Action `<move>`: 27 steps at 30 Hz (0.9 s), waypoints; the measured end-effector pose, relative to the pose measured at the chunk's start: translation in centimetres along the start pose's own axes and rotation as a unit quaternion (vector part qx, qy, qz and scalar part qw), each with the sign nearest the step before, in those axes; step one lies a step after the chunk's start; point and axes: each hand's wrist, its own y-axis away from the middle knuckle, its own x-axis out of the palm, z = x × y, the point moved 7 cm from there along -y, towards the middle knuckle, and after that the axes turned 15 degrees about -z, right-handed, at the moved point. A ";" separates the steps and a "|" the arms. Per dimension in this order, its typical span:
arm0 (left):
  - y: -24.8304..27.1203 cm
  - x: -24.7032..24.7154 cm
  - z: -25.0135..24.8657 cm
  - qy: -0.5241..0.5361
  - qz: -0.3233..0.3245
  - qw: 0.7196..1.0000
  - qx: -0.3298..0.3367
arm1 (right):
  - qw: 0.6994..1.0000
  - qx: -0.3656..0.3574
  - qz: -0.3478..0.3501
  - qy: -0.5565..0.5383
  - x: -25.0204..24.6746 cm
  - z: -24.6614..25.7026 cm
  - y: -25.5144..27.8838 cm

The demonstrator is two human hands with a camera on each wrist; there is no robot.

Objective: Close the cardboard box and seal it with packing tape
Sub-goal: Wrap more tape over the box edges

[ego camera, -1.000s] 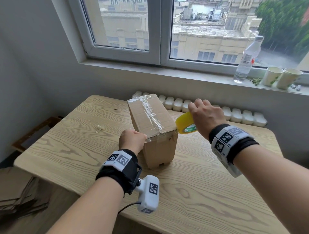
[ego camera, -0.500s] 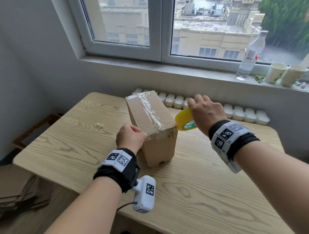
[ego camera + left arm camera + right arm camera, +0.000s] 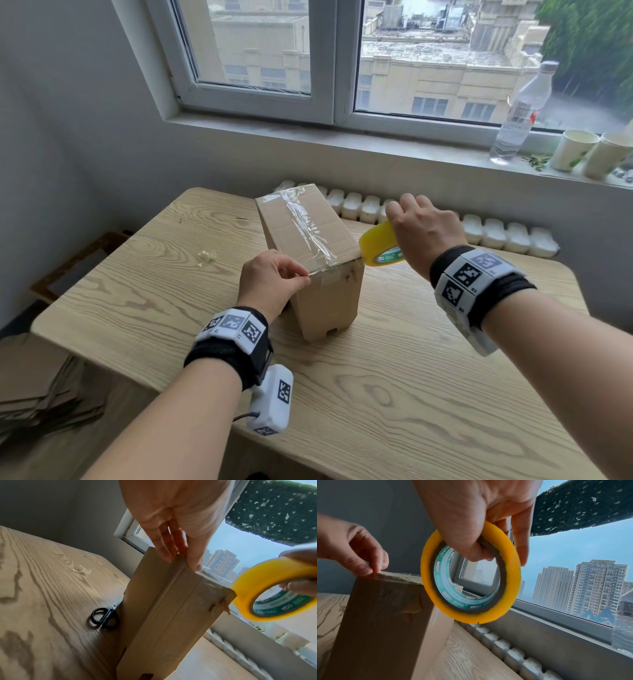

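At box (image 3: pixel 310 240) edge, left hand (image 3: pixel 270 279) pinching tape end (thumb, forefinger), right hand (image 3: pixel 423 231) gripping tape roll (image 3: pixel 380 245)

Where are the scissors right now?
In the left wrist view, the scissors lie on the table, against the box's left side.

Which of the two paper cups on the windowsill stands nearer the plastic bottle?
The left paper cup, next to the plastic bottle; the other cup stands farther right.
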 end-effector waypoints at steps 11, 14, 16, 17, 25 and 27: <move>-1.1 1.7 -2.2 -0.198 0.076 0.974 0.085 | 1.000 0.002 0.006 -0.004 0.0 0.0 -0.2; -1.7 2.8 -3.5 -0.148 0.101 0.979 0.099 | 1.000 0.007 0.003 -0.006 0.2 0.0 -0.3; -1.6 3.8 -4.2 -0.122 0.117 0.979 0.115 | 1.000 0.007 0.000 -0.005 0.2 -0.1 -0.4; -1.6 4.2 -4.4 -0.119 0.122 0.978 0.121 | 1.000 0.006 -0.001 -0.004 0.3 -0.1 -0.4; -2.3 5.6 -4.1 -0.163 0.130 0.965 0.158 | 1.000 0.001 -0.001 0.012 0.4 0.1 -0.9; -2.4 6.1 -4.4 -0.185 0.143 0.954 0.187 | 1.000 -0.002 -0.001 0.012 0.4 0.1 -0.9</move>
